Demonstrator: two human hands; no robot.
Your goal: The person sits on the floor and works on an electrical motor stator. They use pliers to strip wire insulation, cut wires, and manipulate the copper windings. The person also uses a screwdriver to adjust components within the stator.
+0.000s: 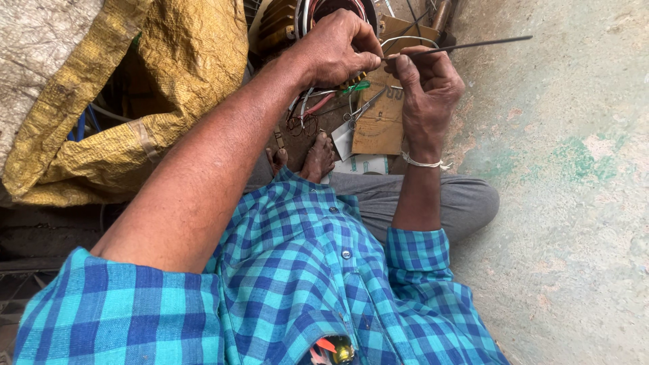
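My left hand (pixel 338 47) is closed, its fingertips pinching the near end of a thin dark rod (pixel 473 45) that sticks out to the right. My right hand (pixel 427 88) grips the same rod just beside it, a white thread tied round its wrist. Both hands meet over a round motor stator with copper windings (pixel 324 10) at the top of the view. Below the hands lie a pair of scissors (pixel 362 108), red-handled pliers (pixel 314 108) and a small green piece (pixel 356 86) on a brown cardboard sheet (pixel 378 125).
A crumpled yellow woven sack (pixel 135 88) with cables inside fills the left. A rough grey-green concrete surface (pixel 568 169) runs along the right. My bare feet (pixel 311 159), grey trousers and blue checked shirt lie below the hands.
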